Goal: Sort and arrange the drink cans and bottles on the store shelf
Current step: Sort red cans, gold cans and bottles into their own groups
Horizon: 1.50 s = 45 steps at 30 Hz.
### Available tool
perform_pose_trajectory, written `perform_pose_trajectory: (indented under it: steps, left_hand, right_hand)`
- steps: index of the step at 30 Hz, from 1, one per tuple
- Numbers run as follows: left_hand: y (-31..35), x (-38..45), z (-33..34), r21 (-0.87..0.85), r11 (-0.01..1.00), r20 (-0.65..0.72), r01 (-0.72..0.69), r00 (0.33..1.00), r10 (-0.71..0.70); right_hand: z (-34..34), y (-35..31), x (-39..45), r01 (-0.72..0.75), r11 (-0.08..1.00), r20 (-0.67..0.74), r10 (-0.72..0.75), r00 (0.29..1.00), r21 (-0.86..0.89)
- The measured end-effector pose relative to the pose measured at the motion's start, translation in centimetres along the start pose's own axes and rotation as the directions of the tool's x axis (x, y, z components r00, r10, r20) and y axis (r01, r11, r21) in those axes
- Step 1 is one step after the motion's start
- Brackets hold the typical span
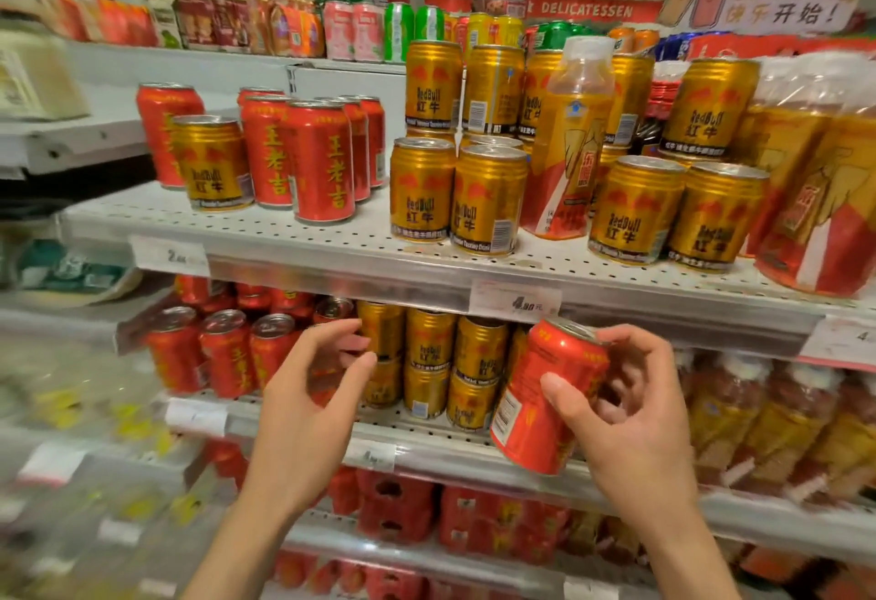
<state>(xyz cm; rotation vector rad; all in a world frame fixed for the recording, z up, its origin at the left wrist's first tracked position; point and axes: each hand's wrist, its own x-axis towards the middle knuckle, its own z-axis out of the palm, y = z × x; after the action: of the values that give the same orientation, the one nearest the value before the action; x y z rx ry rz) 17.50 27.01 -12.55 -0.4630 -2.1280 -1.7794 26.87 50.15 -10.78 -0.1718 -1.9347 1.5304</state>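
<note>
While the right hand [630, 419] grips a red can [550, 398] in front of the middle shelf [426, 445], the key relation is that the red group sits to the left, past the gold stack.

Head view, only one:
- Red can: held by thumb on the near face, fingers [635, 348] wrapped round the far side. Long axis tilted, top leaning right and away, base toward lower left. It hangs just in front of the gold cans [429, 353], not on the shelf.
- Red cans on the middle shelf [225, 353] stand upright at far left of that row; gold stack lies between them and the held can.
- Left hand [308, 410]: empty, fingers half-curled and apart, thumb and forefinger pinch-shaped just in front of the boundary between red and gold rows. Contact with any can there: cannot tell, blur.
- Left hand is the nearer one to the red group; right hand well apart from it.
- Both forearms reach up and forward from bottom of frame, wrists roughly level.
- Upper shelf [332, 263]: one gold can [213, 163] is mixed in among red ones [320, 161], so sorting looks unfinished.

Judgement: next move likely carries the can leftward and rights it before setting down.
</note>
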Motion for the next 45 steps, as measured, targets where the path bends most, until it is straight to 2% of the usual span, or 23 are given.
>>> perform_pose_trajectory:
  steps: [6, 12, 19, 24, 29, 32, 37, 42, 43, 45]
  left_hand:
    - [-1.9, 1.3, -2.2, -0.070, 0.996, 0.034, 0.047, 0.998, -0.045]
    - [-4.1, 5.1, -7.1, -0.139, 0.990, 0.134, -0.032, 0.990, 0.051]
    - [-5.9, 10.1, -14.0, -0.166, 0.980, 0.238, -0.108, 0.960, 0.146]
    - [-5.6, 13.2, -17.3, -0.120, 0.961, 0.241, -0.248, 0.932, 0.271]
    - [-3.3, 17.7, -20.1, -0.024, 0.883, 0.178, -0.469, 0.867, 0.466]
    - [-2.2, 21.4, -20.6, 0.078, 0.815, 0.146, -0.574, 0.815, 0.561]
    - [-3.2, 25.8, -19.0, 0.152, 0.821, 0.220, -0.551, 0.828, 0.515]
    - [-4.0, 25.8, -18.2, 0.142, 0.856, 0.281, -0.498, 0.849, 0.447]
    - [-4.0, 25.8, -18.2, 0.140, 0.863, 0.291, -0.485, 0.853, 0.433]
    - [-3.8, 25.9, -18.1, 0.112, 0.899, 0.324, -0.424, 0.871, 0.370]
  right_hand:
    - [3.1, -0.4, -0.7, -0.024, 0.998, -0.024, 0.022, 0.999, -0.056]
    - [9.1, -2.2, -1.8, -0.006, 0.992, -0.153, -0.013, 0.988, -0.125]
    - [17.9, -4.8, -1.9, 0.020, 0.988, -0.209, -0.052, 0.977, -0.154]
    - [22.1, -7.1, -1.3, 0.080, 0.976, -0.192, -0.119, 0.974, -0.201]
    - [25.3, -11.0, 1.6, 0.262, 0.942, -0.097, -0.287, 0.953, -0.208]
    - [26.9, -12.6, 4.8, 0.373, 0.891, -0.038, -0.395, 0.918, -0.258]
    - [28.7, -12.5, 8.8, 0.504, 0.739, 0.114, -0.512, 0.851, -0.446]
    - [28.6, -12.0, 11.5, 0.602, 0.402, 0.216, -0.680, 0.701, -0.690]
    - [28.3, -12.1, 11.9, 0.594, 0.385, 0.223, -0.675, 0.703, -0.707]
    - [28.0, -11.9, 12.4, 0.583, 0.443, 0.230, -0.627, 0.744, -0.681]
